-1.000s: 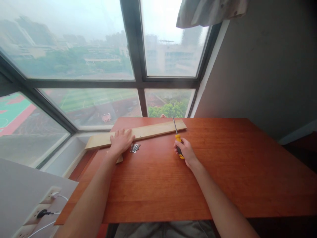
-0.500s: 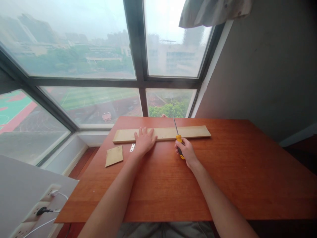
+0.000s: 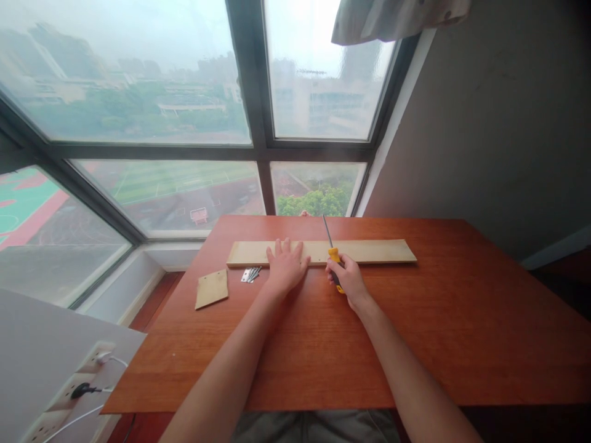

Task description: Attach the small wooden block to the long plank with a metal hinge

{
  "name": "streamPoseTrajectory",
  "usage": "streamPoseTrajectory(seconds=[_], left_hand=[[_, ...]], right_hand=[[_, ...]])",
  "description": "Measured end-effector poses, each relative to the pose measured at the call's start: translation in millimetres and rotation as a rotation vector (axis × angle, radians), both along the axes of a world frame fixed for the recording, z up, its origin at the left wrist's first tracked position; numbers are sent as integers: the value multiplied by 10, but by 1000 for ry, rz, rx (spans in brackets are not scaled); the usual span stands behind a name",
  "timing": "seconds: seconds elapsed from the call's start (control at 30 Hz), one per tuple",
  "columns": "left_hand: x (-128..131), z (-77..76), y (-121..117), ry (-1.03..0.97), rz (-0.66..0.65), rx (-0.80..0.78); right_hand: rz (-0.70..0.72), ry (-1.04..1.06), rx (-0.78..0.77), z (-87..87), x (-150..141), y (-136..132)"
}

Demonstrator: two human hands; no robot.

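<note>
A long, pale wooden board lies flat across the far part of the table. My left hand rests on it with the fingers spread, left of the board's middle. My right hand is closed around the yellow and black handle of a screwdriver. Its metal shaft points away from me, across the board. Left of my left hand, a hinge with several screws lies in front of the board. A small, roughly square wooden piece sits further left.
The reddish-brown table stands against large windows. A grey wall rises at the right. Below the table's left edge, wall sockets hold a black plug and a white plug with cables. A curtain hangs at the top.
My left hand and the long board have moved right, and the board has turned to lie nearly level across the view. The small wooden piece is uncovered. My right hand keeps the screwdriver in place.
</note>
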State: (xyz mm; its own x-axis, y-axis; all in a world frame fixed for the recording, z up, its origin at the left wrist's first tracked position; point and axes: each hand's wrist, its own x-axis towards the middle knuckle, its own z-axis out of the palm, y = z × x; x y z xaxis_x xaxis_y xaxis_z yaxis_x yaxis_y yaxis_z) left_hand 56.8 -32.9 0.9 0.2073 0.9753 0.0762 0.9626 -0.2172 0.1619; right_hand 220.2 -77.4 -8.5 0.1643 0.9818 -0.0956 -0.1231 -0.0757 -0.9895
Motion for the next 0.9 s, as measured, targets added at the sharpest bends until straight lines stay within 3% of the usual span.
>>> streamPoseTrajectory(seconds=[0.37, 0.9], left_hand=[[80, 28, -28, 25, 22, 6], [131, -82, -47, -33, 9, 79]], right_hand=[[-28, -11, -21, -18, 43, 24], [-66, -9, -30, -29, 123, 50]])
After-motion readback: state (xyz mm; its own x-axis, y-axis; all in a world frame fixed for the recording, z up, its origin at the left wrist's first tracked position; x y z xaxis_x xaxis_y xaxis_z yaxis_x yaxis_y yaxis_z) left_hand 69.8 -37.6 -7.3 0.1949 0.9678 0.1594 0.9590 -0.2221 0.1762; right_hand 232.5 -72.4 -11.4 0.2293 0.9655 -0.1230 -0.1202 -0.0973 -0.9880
